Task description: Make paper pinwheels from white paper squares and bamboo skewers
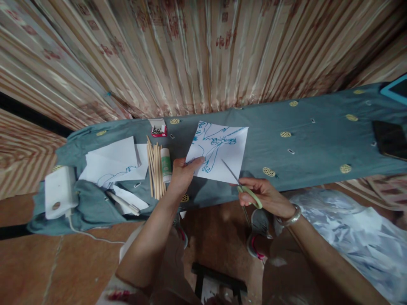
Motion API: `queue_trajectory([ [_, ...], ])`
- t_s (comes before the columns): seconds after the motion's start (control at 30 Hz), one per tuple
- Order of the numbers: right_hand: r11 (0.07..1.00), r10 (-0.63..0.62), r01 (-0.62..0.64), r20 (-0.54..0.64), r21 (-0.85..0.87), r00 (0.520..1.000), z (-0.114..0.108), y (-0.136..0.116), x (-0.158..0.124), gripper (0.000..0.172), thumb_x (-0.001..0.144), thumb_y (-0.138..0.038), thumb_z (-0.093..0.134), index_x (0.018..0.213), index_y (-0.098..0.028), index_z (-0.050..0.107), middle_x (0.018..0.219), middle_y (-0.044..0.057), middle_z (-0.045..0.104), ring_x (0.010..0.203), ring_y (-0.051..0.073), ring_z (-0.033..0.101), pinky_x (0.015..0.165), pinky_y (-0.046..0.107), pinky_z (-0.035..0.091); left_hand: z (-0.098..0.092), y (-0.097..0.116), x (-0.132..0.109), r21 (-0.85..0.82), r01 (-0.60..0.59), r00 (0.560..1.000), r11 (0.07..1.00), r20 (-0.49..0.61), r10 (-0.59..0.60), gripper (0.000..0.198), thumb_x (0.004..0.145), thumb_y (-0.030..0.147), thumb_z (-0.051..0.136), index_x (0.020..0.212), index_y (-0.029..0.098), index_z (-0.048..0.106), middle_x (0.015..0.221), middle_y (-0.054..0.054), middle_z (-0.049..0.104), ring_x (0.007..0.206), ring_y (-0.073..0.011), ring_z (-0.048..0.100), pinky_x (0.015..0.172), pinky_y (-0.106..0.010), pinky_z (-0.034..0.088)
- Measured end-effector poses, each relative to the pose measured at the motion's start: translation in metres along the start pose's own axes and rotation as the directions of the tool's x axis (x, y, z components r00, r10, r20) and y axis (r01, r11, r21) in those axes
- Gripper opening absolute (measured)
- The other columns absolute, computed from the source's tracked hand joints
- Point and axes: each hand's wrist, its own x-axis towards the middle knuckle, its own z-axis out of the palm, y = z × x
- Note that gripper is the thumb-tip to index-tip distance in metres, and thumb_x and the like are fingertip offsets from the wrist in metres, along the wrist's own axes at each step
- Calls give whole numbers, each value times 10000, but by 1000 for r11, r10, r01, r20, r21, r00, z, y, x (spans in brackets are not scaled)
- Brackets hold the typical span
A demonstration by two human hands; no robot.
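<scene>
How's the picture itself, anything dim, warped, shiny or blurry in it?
Head view: soft, fairly dim light, with the floor partly in shadow; head view: wide-angle distortion, the curtain folds fanning outward; head view: bright sheen on the bracelet; head view: slightly soft overall, small print on the green-labelled tube unreadable, though blue lines on the paper show clearly.

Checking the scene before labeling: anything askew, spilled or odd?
The tablecloth looks rucked up at front left, beside the white box, unlike its flatter right side. No spill or damage stands out.
</scene>
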Motion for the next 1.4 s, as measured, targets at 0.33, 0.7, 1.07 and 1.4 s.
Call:
queue_trajectory([
  [0.33, 997, -31, 32, 13, -71, 999, 1, -3, 0, 366, 718, -488, 738, 838, -157, 639, 618, -8, 634, 541, 79, 551, 507, 196, 432, 2, -2, -2, -5, 39, 999, 999, 28, -39, 256, 516, 273, 820, 704, 121, 737, 670, -28, 712, 585, -131, 604, 596, -255, 468],
  [0.7, 996, -55, 55, 11, -65, 998, 1, -2, 0, 411, 738, -472, 726, 983, -150, 657, 621, -2, 639, 531, 80, 553, 504, 194, 434, 3, -3, -4, 23, 36, 999, 999, 18, -36, 252, 521, 281, 825, 697, 123, 740, 658, -32, 711, 574, -131, 601, 586, -252, 468],
  [1.07, 994, -66, 65, -1, -86, 998, 2, -3, 0, 468, 734, -496, 719, 1041, -146, 670, 603, -3, 633, 513, 83, 539, 490, 197, 433, 4, -2, -6, 17, 70, 997, 997, 14, -70, 266, 499, 293, 829, 679, 119, 738, 650, -42, 710, 565, -141, 603, 568, -256, 463],
  [1.4, 997, -45, 45, 8, -69, 999, 3, -7, -1, 488, 730, -487, 726, 1078, -150, 661, 602, -7, 634, 511, 87, 546, 492, 200, 436, 5, -2, -7, 37, 61, 998, 997, 15, -62, 268, 498, 297, 822, 681, 123, 734, 641, -35, 699, 561, -143, 593, 562, -259, 452],
])
